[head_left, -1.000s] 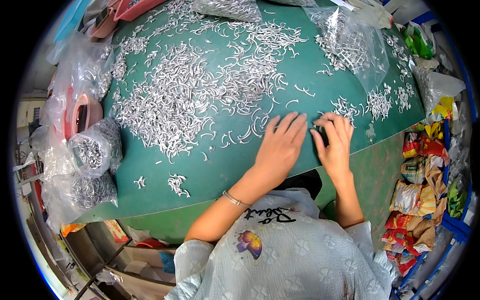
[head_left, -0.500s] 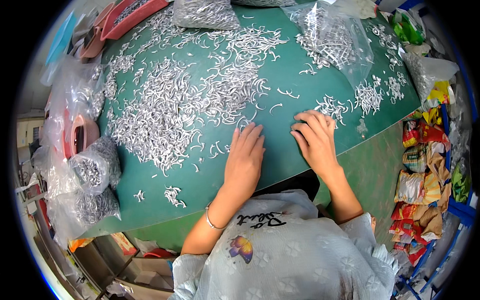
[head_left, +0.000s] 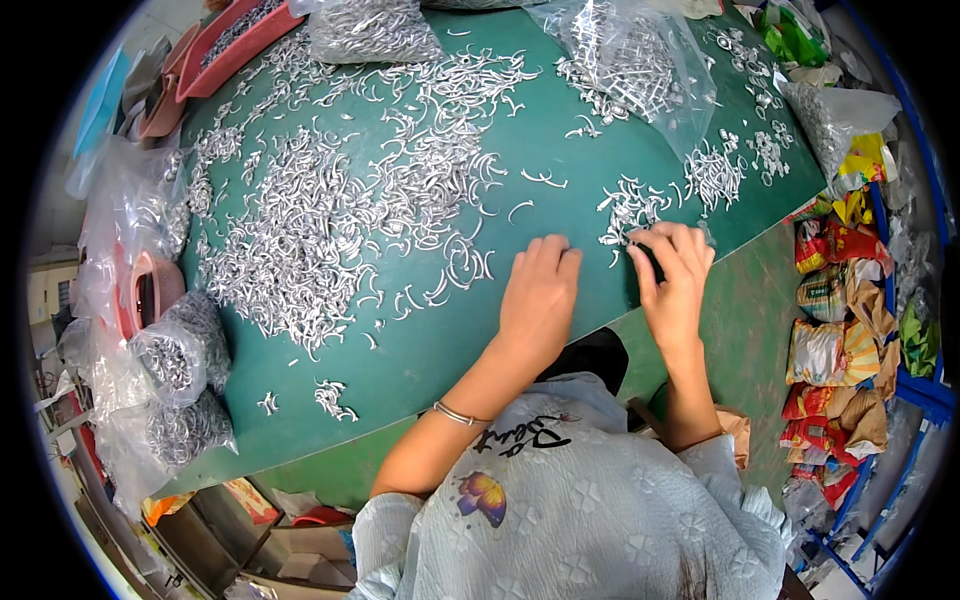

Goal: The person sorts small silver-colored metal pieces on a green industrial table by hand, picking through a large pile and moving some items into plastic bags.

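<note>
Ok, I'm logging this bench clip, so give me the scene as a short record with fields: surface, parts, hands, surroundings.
surface: round green table
parts: big heap of small curved silver metal clips; smaller cluster
left hand: flat on table, palm down
right hand: fingertips pinching at smaller cluster
surroundings: clear plastic bags of clips at left edge; pink tray far left

- Can't tell what my right hand (head_left: 672, 285) pinches; its fingers cover it.
- Left hand (head_left: 537, 300) lies flat; anything under the palm is hidden.
- Clear bag (head_left: 372, 28) of metal clips cut off by top edge.
- Single clips in the big pile (head_left: 300, 240) too small to separate.
</note>
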Demonstrator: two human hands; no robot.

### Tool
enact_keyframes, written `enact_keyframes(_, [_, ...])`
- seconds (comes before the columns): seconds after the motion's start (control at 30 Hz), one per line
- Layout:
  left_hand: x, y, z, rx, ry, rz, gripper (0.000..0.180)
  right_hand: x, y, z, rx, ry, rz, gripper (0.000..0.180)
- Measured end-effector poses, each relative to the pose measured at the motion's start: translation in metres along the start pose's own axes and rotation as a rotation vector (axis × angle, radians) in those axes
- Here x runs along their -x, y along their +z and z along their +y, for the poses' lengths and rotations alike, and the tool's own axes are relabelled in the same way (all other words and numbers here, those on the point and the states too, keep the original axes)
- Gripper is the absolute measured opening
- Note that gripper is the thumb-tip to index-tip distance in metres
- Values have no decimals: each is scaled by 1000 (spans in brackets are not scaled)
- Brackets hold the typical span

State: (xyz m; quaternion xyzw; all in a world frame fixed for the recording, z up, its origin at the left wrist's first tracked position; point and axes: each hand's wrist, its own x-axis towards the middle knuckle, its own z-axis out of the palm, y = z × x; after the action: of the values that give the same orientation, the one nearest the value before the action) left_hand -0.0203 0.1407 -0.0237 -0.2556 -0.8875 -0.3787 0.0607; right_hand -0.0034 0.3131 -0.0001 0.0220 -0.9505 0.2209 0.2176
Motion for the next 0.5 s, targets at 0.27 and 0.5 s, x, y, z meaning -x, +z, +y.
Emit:
enact_keyframes(0.27, [6,-20,0,235,-198,123,21,-4,1,7,-109,-24,2,8])
enact_keyframes(0.5, [9,-30,3,1470,-845,-131,26,14,1,-42,-478,-31,-162,14])
